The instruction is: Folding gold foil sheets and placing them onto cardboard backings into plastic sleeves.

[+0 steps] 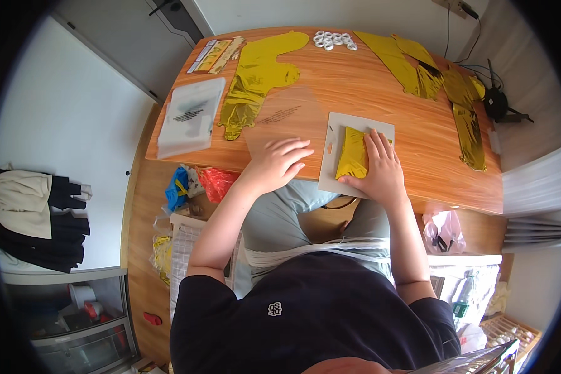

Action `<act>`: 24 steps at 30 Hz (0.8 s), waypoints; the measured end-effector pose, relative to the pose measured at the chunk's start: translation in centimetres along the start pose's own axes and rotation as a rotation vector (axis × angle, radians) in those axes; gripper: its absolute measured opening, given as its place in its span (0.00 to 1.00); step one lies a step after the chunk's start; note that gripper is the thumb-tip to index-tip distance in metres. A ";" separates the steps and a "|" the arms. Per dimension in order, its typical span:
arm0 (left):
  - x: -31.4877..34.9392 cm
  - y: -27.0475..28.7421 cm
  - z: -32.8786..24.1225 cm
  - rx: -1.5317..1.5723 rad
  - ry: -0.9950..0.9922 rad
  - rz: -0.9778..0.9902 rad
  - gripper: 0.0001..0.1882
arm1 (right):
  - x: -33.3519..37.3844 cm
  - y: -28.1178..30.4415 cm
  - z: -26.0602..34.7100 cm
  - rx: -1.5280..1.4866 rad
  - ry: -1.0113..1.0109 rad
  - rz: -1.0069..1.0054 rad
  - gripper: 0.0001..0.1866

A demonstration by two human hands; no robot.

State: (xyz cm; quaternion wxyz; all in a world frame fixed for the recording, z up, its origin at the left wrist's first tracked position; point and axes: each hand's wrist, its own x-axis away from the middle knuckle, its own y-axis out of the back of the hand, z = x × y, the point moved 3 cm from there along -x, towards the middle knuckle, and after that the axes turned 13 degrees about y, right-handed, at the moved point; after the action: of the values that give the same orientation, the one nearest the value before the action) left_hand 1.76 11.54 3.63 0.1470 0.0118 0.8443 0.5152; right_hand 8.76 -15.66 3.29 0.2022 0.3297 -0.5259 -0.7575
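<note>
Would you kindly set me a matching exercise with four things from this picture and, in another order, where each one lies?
Things:
1. Folded gold foil
2. White rings
3. Stack of clear bags
4. Red plastic bag

Places:
A. On the left part of the table
B. Below the table's near edge
C. On the pale card, under the right hand
D. Near the table's far edge

Pairs: 1-C, 2-D, 3-A, 4-B
</note>
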 end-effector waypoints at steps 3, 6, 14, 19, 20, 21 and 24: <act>-0.4 -0.3 -1.2 -0.129 0.037 0.013 0.21 | 0.6 0.2 -0.9 0.025 -0.045 -0.026 0.65; -0.8 -0.6 -2.1 -0.156 0.136 0.051 0.23 | 0.7 0.4 -1.6 0.081 -0.127 -0.020 0.64; -1.7 -1.7 -3.3 -0.132 0.203 0.136 0.32 | -0.3 -0.4 -1.8 0.133 -0.258 -0.072 0.63; -2.3 -3.5 -3.1 -0.164 0.163 0.067 0.36 | -0.9 -0.7 -1.9 0.146 -0.268 -0.071 0.63; -2.5 -3.7 -3.1 -0.147 0.173 0.083 0.37 | -1.0 -0.8 -1.9 0.147 -0.267 -0.075 0.63; -2.5 -3.9 -3.1 -0.130 0.182 0.097 0.37 | -1.1 -0.7 -1.8 0.147 -0.265 -0.076 0.63; -3.3 -4.2 -3.9 -0.049 0.173 0.086 0.38 | -1.0 -0.6 -2.2 0.162 -0.282 -0.053 0.63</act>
State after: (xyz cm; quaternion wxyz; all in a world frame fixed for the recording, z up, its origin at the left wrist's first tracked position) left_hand 4.49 5.66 2.38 0.0517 0.0001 0.8395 0.5408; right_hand 11.00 -16.24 2.51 0.0791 0.2492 -0.5996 -0.7564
